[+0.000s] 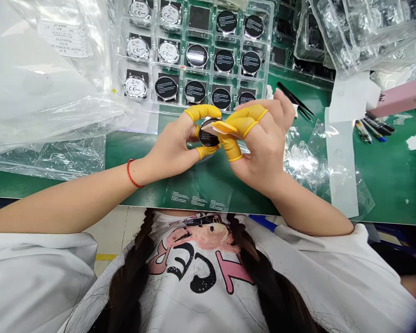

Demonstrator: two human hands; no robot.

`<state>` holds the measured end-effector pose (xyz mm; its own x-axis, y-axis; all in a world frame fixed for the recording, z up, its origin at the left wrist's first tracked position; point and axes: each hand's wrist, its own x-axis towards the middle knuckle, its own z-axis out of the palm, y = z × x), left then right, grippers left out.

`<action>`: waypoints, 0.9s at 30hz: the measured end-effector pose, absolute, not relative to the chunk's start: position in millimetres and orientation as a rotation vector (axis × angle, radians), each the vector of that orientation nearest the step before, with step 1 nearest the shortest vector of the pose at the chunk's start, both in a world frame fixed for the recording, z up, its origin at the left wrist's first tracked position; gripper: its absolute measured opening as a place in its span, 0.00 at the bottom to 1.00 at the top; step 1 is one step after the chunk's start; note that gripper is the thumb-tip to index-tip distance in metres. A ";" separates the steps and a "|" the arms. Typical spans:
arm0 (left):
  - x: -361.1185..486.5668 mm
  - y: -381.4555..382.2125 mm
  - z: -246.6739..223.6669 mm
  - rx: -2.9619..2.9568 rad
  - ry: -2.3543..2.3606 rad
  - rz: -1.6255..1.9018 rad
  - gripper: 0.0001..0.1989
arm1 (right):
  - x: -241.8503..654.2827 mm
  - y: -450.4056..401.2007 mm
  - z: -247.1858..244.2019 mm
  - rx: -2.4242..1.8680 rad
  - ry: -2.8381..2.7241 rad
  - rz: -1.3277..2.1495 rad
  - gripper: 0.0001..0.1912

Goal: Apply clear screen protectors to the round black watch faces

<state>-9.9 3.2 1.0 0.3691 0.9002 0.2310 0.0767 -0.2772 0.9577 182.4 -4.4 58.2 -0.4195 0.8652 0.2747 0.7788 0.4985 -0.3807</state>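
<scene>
Pinching a round watch [208, 138] in the air above the mat, the left hand [169, 148] clenches its rim between thumb and fingers, which wear yellow cots [203, 111]. The watch tilts, its dark glass face showing small pale print and a bright metal edge along the top. An orange tab [225, 129] lies across its right side, gripped by the cotted fingers of the right hand [260, 143]. A red string bracelet [131, 173] circles the left wrist. Beneath the hands, a printed sheet [197, 194] lies on the green mat [391, 185]. Just past the fingertips sits a clear tray [152, 62] of watches, some face up, others silver back up. Tweezers [294, 99] lie to the right, with pens [374, 129] and a pink box [402, 97] farther off, and a plastic bag [38, 92] spreads left.
</scene>
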 end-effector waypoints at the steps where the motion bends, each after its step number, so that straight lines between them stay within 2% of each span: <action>1: -10.0 2.9 0.6 1.646 0.877 1.044 0.30 | 182.1 -2.7 58.5 -1.363 -2.320 0.273 0.15; 7: -9.8 2.4 -5.0 1.646 0.839 1.025 0.28 | 182.3 4.9 58.8 -1.419 -2.329 0.304 0.18; 14: -8.2 1.7 -5.8 1.553 0.828 0.980 0.30 | 190.7 16.0 60.9 -1.374 -2.309 0.240 0.12; 18: -5.7 3.2 4.8 1.463 0.864 0.958 0.30 | 192.5 16.0 63.5 -1.263 -2.319 0.239 0.17; 27: -3.3 2.8 7.5 1.312 0.900 0.979 0.29 | 187.7 6.4 47.5 -1.069 -2.439 -0.016 0.21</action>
